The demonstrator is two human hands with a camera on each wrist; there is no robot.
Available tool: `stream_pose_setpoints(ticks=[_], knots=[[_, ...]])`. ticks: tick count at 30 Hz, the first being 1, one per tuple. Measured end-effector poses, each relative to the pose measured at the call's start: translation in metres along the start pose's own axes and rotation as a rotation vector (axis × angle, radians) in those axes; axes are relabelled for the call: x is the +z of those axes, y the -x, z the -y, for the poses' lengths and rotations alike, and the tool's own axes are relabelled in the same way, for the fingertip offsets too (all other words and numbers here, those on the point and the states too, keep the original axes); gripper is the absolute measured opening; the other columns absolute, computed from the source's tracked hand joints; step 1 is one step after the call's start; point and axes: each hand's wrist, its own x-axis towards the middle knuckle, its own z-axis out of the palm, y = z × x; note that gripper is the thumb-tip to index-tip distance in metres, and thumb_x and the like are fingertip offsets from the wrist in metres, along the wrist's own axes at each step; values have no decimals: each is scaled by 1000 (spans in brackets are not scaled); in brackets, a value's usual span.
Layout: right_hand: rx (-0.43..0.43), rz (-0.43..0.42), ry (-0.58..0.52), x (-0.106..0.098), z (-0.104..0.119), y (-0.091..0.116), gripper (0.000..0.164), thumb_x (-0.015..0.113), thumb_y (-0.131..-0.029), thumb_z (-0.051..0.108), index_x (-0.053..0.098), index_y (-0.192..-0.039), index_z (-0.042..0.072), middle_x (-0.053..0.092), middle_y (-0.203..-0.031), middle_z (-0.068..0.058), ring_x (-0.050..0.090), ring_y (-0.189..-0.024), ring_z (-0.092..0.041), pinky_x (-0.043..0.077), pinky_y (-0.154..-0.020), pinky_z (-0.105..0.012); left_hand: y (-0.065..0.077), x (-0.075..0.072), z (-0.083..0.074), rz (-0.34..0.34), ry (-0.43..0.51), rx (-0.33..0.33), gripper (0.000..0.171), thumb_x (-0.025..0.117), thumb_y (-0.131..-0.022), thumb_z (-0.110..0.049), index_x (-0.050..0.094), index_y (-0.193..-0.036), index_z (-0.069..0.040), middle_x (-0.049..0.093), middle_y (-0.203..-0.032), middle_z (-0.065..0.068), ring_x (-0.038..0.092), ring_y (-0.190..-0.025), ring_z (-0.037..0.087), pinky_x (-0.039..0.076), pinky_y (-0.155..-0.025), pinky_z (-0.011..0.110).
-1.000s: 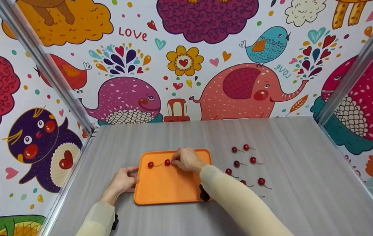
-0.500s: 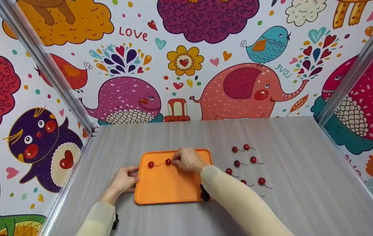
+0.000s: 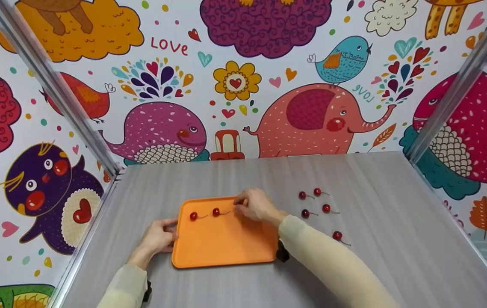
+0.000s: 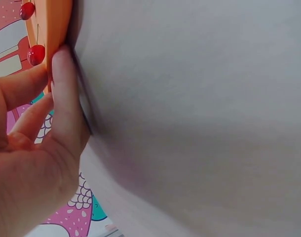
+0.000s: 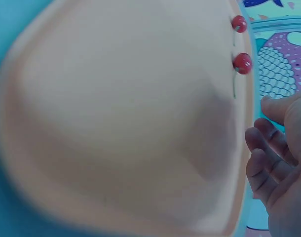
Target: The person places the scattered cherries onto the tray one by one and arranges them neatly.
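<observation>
Tray (image 3: 222, 244) bears two cherries (image 3: 216, 212), left fingers (image 4: 66, 91) gripping its edge, right fingers (image 5: 258, 160) loose above

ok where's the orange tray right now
In the head view, the orange tray sits on the gray table, below the picture's centre and left of five visible loose cherries. The left hand grips its left edge.
</observation>
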Motion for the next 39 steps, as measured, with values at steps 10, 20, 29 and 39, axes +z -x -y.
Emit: stream_pose_setpoints(ticks=[10, 20, 29, 39], knots=[[17, -24, -74, -30, -24, 26, 21, 75, -108, 17, 87, -122, 7, 83, -115, -8, 67, -96, -19, 61, -88, -37, 2, -2, 3, -1, -8, -17, 63, 69, -98, 4, 59, -160, 2, 65, -102, 10, 70, -84, 21, 68, -73, 40], [-16, -99, -88, -66, -53, 62, 19, 78, -106, 14, 87, -120, 5, 83, -110, -9, 74, -95, -21, 60, -74, -24, 1, -1, 1, 11, -14, -17, 62, 69, -100, 3, 58, -161, 2, 66, -104, 11, 72, -86, 21, 68, -73, 40], [-61, -159, -32, -92, -82, 90, 19, 79, -103, 12, 86, -117, 2, 84, -108, -11, 77, -95, -26, 67, -84, -47, -1, -3, -1, 20, -12, -17, 60, 69, -100, 3, 60, -159, 3, 70, -108, 13, 75, -85, 21, 69, -73, 41], [-7, -180, -52, -115, -106, 112, 19, 80, -102, 11, 86, -117, 2, 84, -113, -14, 75, -93, -23, 58, -73, -23, -2, -2, -2, 25, -16, -28, 63, 69, -99, 4, 58, -161, 3, 68, -111, 14, 73, -88, 22, 68, -74, 41]])
